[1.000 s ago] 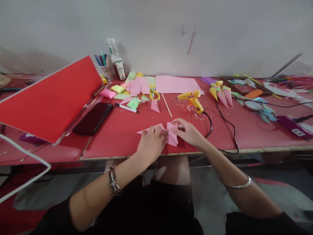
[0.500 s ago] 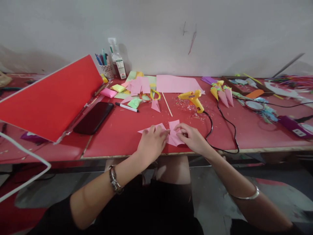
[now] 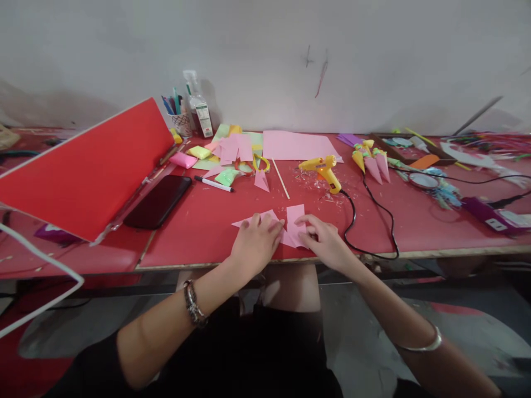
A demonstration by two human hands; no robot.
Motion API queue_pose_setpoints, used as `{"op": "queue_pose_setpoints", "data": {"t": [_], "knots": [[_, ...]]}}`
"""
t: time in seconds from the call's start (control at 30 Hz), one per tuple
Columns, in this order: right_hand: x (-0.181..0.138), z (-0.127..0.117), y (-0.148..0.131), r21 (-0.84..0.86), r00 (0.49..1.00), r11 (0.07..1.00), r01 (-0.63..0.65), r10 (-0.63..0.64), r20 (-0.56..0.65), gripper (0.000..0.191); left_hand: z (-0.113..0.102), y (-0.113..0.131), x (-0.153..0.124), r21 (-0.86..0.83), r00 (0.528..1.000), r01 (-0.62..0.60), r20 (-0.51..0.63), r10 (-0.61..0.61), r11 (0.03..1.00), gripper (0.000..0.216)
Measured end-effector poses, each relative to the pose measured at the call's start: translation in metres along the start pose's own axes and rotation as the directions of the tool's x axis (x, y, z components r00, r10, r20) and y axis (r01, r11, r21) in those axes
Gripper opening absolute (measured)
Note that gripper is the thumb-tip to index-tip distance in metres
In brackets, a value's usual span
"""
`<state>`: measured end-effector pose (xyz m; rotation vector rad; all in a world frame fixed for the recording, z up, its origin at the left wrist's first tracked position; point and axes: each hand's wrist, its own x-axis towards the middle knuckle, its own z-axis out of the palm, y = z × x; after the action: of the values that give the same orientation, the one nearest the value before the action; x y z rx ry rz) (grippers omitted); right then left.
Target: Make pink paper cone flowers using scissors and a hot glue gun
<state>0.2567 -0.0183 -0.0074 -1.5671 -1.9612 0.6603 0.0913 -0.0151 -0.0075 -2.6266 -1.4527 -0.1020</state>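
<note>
A folded pink paper piece point(image 3: 295, 220) lies near the front edge of the red table point(image 3: 199, 221). My left hand point(image 3: 255, 243) rests on its left part, fingers curled and pressing it down. My right hand point(image 3: 322, 239) sits on the right part, fingertips pinched along a fold. The two hands almost touch over the middle of the paper, and much of it is hidden under them.
A yellow glue gun point(image 3: 324, 168) with a black cable point(image 3: 373, 221) stands behind my right hand. Further left are a thin stick point(image 3: 281, 178), a marker point(image 3: 214, 183), scissors point(image 3: 254, 163), a black phone point(image 3: 157, 202) and a tilted red board point(image 3: 87, 166). Paper cones point(image 3: 373, 161) lie at the back right.
My right hand has slid back toward the table's front edge along the paper, and the right flap now lies flatter. My left hand has stayed in place.
</note>
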Motion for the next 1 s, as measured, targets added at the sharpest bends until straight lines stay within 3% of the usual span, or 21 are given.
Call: {"op": "queue_pose_setpoints", "data": {"t": [0.37,0.73,0.9,1.0], "knots": [[-0.007,-0.004,0.005,-0.118,0.997,0.992,0.035,-0.043,-0.066,0.012,-0.003,0.0,0.0,-0.003,1.0,-0.009,0.02,0.009,1.0,0.039],[-0.018,-0.02,0.014,-0.011,0.991,0.999,0.034,-0.035,-0.13,0.014,0.0,-0.001,0.001,-0.009,1.0,-0.028,0.007,0.028,1.0,0.038],[-0.011,-0.017,0.005,0.043,0.984,0.99,0.134,-0.128,-0.12,0.014,0.004,-0.009,0.001,-0.144,0.998,-0.055,-0.05,0.048,0.988,0.039],[-0.005,-0.014,-0.002,0.059,0.978,0.978,0.198,-0.193,-0.073,0.015,0.001,-0.018,0.002,-0.34,0.991,0.003,-0.127,-0.05,0.94,0.045]]}}
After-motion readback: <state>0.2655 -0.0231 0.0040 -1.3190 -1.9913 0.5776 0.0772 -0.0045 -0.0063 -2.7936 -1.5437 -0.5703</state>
